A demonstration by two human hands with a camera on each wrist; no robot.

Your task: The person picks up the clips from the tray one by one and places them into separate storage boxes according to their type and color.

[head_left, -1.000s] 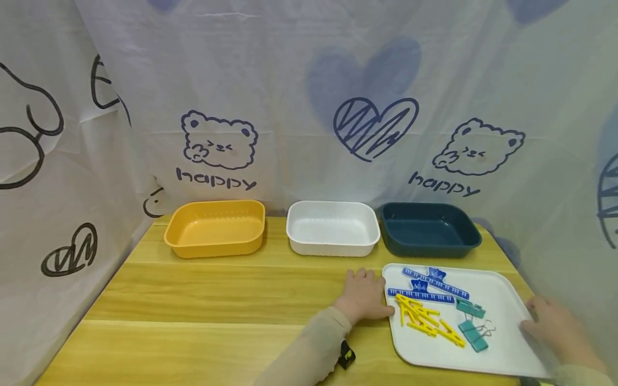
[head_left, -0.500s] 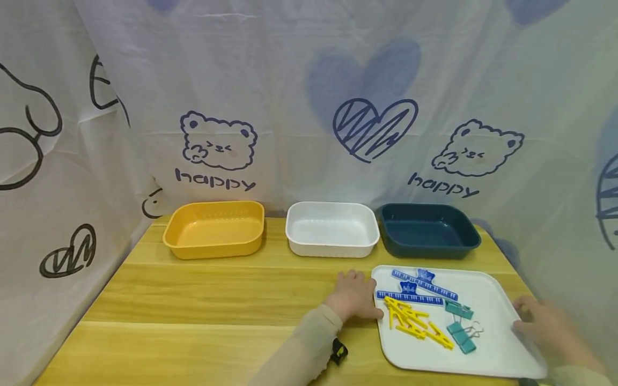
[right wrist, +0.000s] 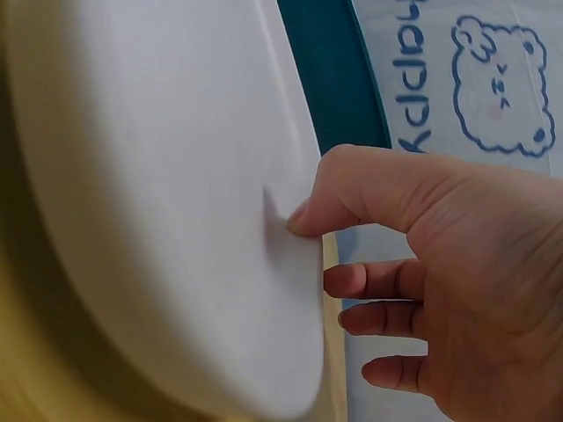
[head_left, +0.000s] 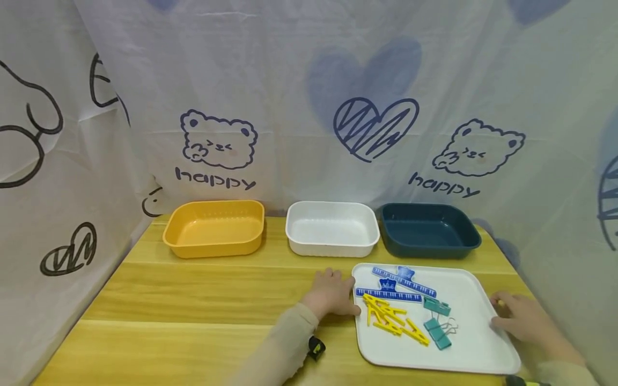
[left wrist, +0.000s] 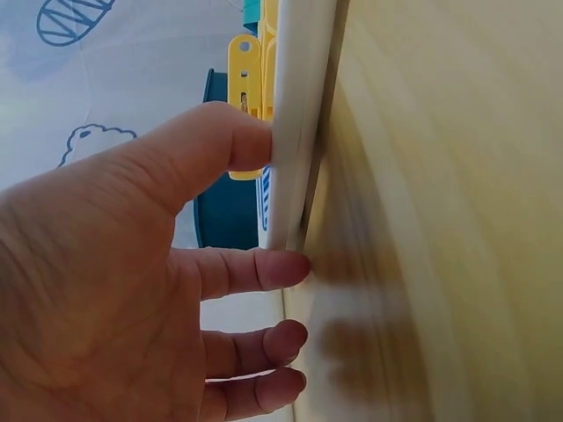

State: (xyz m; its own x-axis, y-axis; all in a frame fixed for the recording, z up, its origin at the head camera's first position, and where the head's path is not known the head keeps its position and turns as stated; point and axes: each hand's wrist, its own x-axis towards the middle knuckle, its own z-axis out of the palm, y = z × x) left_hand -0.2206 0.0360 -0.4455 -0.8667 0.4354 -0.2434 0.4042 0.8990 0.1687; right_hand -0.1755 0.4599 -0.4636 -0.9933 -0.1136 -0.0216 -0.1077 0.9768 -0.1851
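Observation:
A white tray (head_left: 473, 351) lies on the table at the right, between both hands. My left hand (head_left: 330, 294) holds its left edge; in the left wrist view the thumb touches the rim and the index fingertip is at the corner. My right hand (head_left: 523, 321) grips the opposite edge, with the thumb (right wrist: 308, 215) over the rim and the other fingers outside it. On the tray lie two blue piano-key-patterned clips (head_left: 388, 295), several yellow clothespins (head_left: 386, 316) in a pile and two teal binder clips (head_left: 438, 333). The right wrist view shows a bare part of the tray.
Along the back of the table stand a yellow bin (head_left: 214, 249), a white bin (head_left: 333, 250) and a dark teal bin (head_left: 429, 250). Behind them hangs a printed white curtain (head_left: 299, 161). Wooden tabletop (head_left: 193, 300) stretches left of the tray.
The tray has slid left across the table with the clips and clothespins on it. Both hands have moved left along with it. All three bins stay in place.

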